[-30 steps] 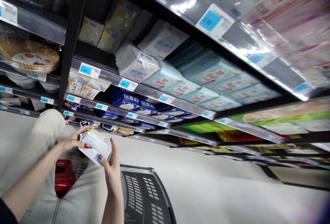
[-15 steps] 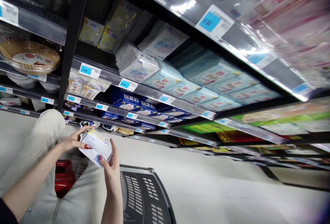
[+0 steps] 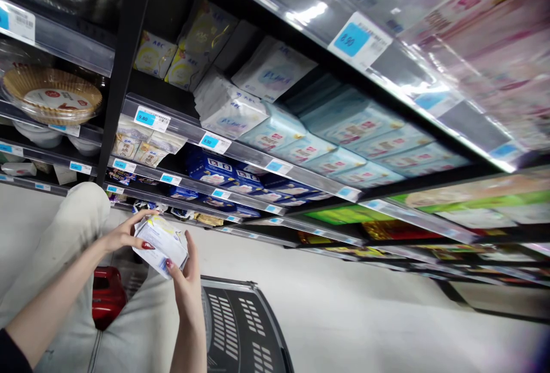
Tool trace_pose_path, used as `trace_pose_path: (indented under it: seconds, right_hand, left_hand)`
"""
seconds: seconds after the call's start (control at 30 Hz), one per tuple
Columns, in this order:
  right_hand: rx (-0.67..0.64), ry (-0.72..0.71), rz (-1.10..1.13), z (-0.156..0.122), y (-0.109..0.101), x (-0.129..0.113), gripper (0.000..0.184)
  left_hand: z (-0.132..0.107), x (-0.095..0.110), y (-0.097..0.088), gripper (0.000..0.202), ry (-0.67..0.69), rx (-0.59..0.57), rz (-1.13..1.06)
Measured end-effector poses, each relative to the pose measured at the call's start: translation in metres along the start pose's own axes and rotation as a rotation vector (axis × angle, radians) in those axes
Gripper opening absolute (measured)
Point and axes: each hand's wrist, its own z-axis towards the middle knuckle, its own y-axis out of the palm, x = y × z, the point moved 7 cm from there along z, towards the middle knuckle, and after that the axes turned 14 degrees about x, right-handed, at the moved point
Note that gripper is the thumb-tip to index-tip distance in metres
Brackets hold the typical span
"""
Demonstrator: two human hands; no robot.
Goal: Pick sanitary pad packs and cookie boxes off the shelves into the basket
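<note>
Hands (image 3: 188, 279) hold pkg (image 3: 165, 243); ABC pks (image 3: 154, 54), 9.80 tag (image 3: 152, 118).

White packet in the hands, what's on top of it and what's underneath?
On the white packet lie the thumbs of the left hand and right hand. Its underside faces away, so anything there is covered.

Both hands hold a white pack, tilted: the left hand (image 3: 118, 236) grips its left edge, the right hand (image 3: 188, 274) its right, thumbs on top. The pack (image 3: 160, 245) is above the person's legs (image 3: 141, 333), with a red object (image 3: 107, 307) between them. A dark basket (image 3: 240, 333) stands on the floor (image 3: 365, 310) beside the right forearm. Ahead, shelves (image 3: 246, 154) carry yellow packs (image 3: 155, 55), pale blue packs (image 3: 275, 131), dark blue packs (image 3: 212, 169) and, at left, paper liners (image 3: 51, 97).
</note>
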Motion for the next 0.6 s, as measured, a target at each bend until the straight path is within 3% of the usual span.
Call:
trace_pose_path:
  seconds: [0.13, 0.27, 0.4, 0.5, 0.6]
  right_hand:
    - [-0.033, -0.017, 0.018, 0.0, 0.0, -0.003, 0.11]
    - [-0.112, -0.137, 0.021, -0.005, 0.007, -0.019, 0.105]
    - [-0.18, -0.2, -0.05, -0.01, 0.016, -0.022, 0.108]
    - [-0.208, -0.165, -0.073, -0.012, 0.017, -0.018, 0.109]
    - [-0.281, -0.055, -0.03, -0.012, 0.019, -0.016, 0.125]
  left_hand:
    - [-0.001, -0.004, 0.0, 0.103, -0.02, -0.021, -0.135]
    - [-0.002, -0.012, 0.003, 0.103, -0.117, -0.046, -0.339]
    - [-0.003, -0.016, -0.001, 0.103, -0.217, 0.064, -0.354]
    - [-0.007, -0.012, -0.001, 0.1, -0.275, 0.114, -0.293]
    - [-0.008, -0.003, 0.002, 0.098, -0.269, 0.154, -0.238]
